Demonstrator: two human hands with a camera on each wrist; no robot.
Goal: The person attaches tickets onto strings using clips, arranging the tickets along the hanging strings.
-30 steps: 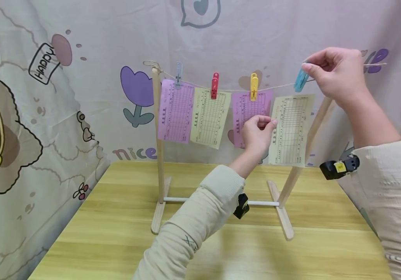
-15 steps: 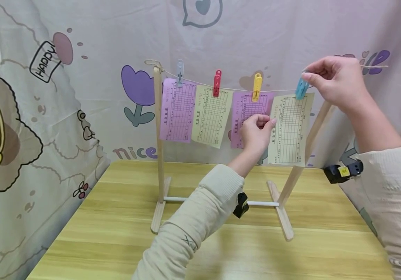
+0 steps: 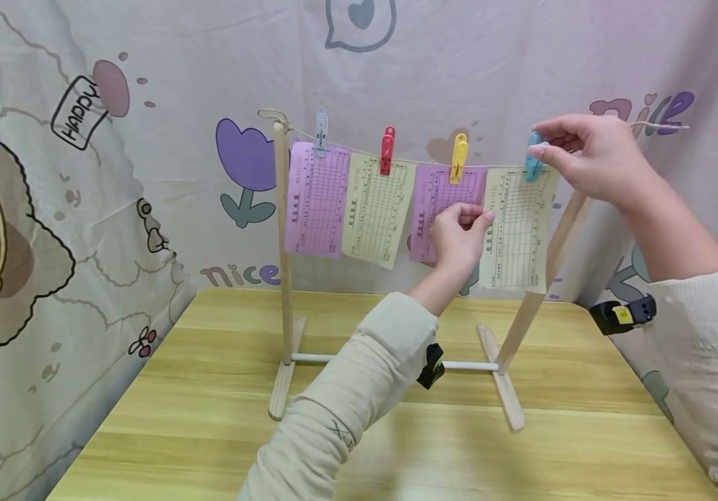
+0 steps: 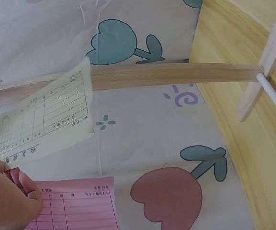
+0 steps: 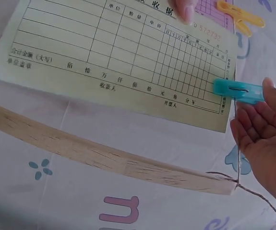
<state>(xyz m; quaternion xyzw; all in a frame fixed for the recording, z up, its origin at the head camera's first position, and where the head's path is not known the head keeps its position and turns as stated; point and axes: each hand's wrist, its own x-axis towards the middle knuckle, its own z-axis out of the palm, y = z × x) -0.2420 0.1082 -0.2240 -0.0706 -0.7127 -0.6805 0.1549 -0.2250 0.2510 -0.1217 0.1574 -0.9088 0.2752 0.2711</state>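
My left hand (image 3: 461,236) pinches the left edge of a pale yellow receipt slip (image 3: 515,243) between thumb and finger. Up at the slip's top edge, a blue clothespin (image 5: 236,91) is held by its upper end in my right hand (image 3: 603,156). In the right wrist view its jaws overlap the slip's edge where the string (image 5: 238,139) runs. Left along the string hang a pink slip (image 3: 424,195) under a yellow clothespin (image 3: 458,158), a yellow slip (image 3: 374,216) under a red clothespin (image 3: 387,149), and a pink slip (image 3: 315,209) under a clear clothespin (image 3: 321,132).
The string is tied between a left wooden post (image 3: 287,299) and a right wooden post (image 3: 522,323). A white rod (image 3: 472,365) joins their feet on the wood-grain table (image 3: 209,390). A patterned cloth (image 3: 209,69) hangs behind.
My right hand has lowered the blue clothespin from above the yellow slip down onto its top edge, drifting slightly left. My left hand keeps its pinch almost in place.
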